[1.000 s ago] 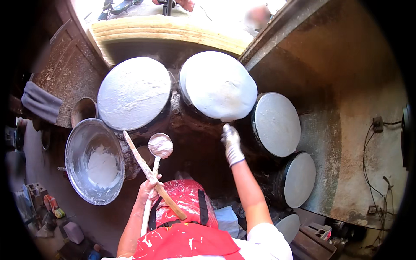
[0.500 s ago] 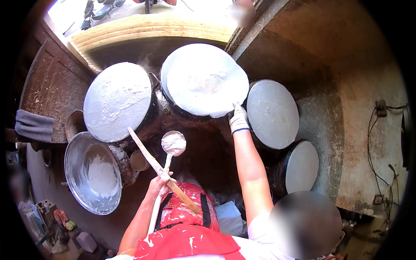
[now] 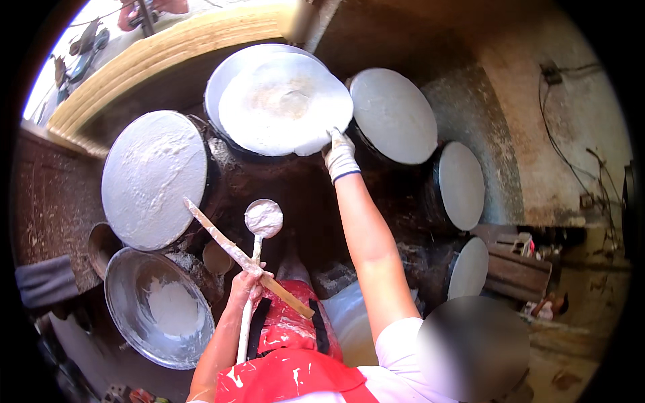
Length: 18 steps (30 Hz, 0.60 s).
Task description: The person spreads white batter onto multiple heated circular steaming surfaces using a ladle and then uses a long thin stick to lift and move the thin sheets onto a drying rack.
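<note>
My right hand [image 3: 341, 157], in a white knitted glove, has its fingers closed on the near right edge of a thin round white pancake [image 3: 279, 107]. The pancake lies off-centre over the far middle griddle [image 3: 216, 91], leaving a strip bare at its far left. Near my lap, my bare left hand [image 3: 247, 287] is wrapped around two crossed tools. One is a ladle [image 3: 263, 219] with pale batter in its bowl; the other is a flat wooden scraper [image 3: 225, 242], smeared white. Left of them is a griddle coated with lumpy white batter [image 3: 154, 178].
More round griddles [image 3: 394, 115], [image 3: 461, 186], [image 3: 468, 269] curve along the right. A metal basin [image 3: 121, 295] holding white batter stands at lower left. A grey cloth [image 3: 46, 281] hangs at the left edge. A ledge [image 3: 175, 50] runs behind, and wires [image 3: 554, 134] hang on the right wall.
The view has swung right, bringing another right-hand griddle into sight. My right hand still grips the pancake's edge, and my left keeps the ladle and scraper.
</note>
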Each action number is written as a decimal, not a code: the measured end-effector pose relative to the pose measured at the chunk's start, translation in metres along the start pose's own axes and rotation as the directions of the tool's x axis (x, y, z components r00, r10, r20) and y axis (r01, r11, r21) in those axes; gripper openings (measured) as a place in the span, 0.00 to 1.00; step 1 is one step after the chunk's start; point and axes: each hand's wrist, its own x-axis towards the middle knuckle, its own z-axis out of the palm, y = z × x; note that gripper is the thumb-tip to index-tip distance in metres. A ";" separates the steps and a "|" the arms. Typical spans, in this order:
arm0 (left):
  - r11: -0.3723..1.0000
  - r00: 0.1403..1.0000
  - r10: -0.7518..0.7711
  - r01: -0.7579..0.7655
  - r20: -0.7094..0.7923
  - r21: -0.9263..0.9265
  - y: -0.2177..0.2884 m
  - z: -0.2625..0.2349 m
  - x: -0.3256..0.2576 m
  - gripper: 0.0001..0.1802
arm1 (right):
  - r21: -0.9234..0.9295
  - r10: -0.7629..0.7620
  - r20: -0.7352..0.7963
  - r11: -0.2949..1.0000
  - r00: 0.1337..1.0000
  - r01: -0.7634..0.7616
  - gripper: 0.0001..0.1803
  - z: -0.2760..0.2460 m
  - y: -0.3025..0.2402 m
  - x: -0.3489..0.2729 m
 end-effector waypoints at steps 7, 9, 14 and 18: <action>0.999 1.000 -0.003 0.002 0.026 0.040 -0.014 -0.013 0.005 0.24 | 0.149 -0.263 -0.015 0.954 0.965 0.262 0.29 -0.070 -0.116 -0.153; 1.000 0.999 -0.013 0.013 0.045 0.010 -0.020 -0.016 0.010 0.22 | 0.194 -0.315 -0.061 0.927 0.947 0.321 0.23 -0.122 -0.119 -0.187; 0.995 0.963 0.003 0.024 0.270 -0.098 -0.032 -0.024 0.017 0.22 | 0.286 -0.430 -0.235 0.827 0.872 0.485 0.26 -0.259 -0.083 -0.320; 0.988 0.911 0.017 0.048 0.412 -0.146 -0.046 -0.024 0.026 0.24 | 0.392 -0.343 -0.408 0.771 0.846 0.501 0.33 -0.376 0.003 -0.408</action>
